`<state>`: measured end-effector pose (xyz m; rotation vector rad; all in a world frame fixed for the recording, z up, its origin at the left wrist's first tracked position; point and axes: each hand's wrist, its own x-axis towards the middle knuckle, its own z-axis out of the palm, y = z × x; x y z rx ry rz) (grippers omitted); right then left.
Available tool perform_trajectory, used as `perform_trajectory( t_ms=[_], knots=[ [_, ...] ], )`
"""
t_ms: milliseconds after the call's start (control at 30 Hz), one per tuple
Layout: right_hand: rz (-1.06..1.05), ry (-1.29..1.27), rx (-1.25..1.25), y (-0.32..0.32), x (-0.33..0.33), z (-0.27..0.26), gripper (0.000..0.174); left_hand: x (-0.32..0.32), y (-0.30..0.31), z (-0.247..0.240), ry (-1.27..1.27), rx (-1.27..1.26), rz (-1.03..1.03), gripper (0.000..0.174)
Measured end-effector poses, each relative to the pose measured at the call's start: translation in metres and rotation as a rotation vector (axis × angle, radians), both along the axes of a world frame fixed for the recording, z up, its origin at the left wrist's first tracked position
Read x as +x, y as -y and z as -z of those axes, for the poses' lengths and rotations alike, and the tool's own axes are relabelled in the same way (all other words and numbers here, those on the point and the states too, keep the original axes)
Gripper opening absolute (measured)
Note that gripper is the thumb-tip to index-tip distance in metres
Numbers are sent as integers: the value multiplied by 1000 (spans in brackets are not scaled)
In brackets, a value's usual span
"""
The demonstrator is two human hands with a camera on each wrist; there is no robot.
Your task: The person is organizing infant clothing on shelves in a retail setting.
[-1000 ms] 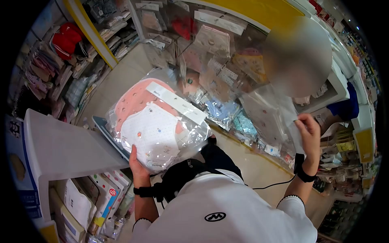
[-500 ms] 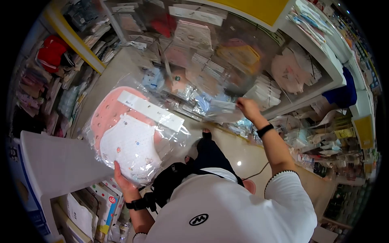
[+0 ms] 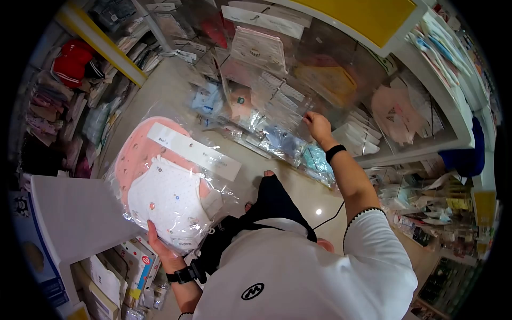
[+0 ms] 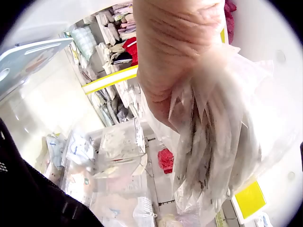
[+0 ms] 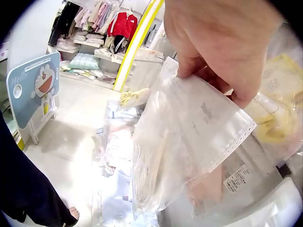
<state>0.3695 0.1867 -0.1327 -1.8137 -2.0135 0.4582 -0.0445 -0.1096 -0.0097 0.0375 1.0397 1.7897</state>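
My left hand (image 3: 166, 255) holds a stack of clear plastic packets (image 3: 170, 197) from below; the top one shows a white printed garment with pink cloth behind it and a white header strip. In the left wrist view the fingers are hidden behind the stacked packet edges (image 4: 208, 137). My right hand (image 3: 320, 130) is at the display of hanging packets. The right wrist view shows that hand (image 5: 222, 52) pinching the top edge of a clear packet (image 5: 189, 118) between thumb and fingers, with pale contents inside.
Hanging packets (image 3: 258, 50) fill the rack ahead, above a row of blue and teal packets (image 3: 320, 160). A white cabinet (image 3: 80, 213) stands at the left. A blue folding table (image 5: 28, 94) shows in the right wrist view. Clothes shelves are at the far left.
My right hand has moved left and inward from the right side over the rack, after a large clear packet was in it. The left hand and its stack have shifted left and slightly down.
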Motion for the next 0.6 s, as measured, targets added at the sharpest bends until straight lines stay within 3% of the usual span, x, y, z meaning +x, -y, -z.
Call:
perform_trajectory(
  t_ms=[300,600],
  knots=[
    [-103,11,45,-15,-5,1,15,23,-54,-11,60,9,32,50],
    [5,-20,58,-7,-4,-7,14,25,-73,-6,36,12,38,51]
  ],
)
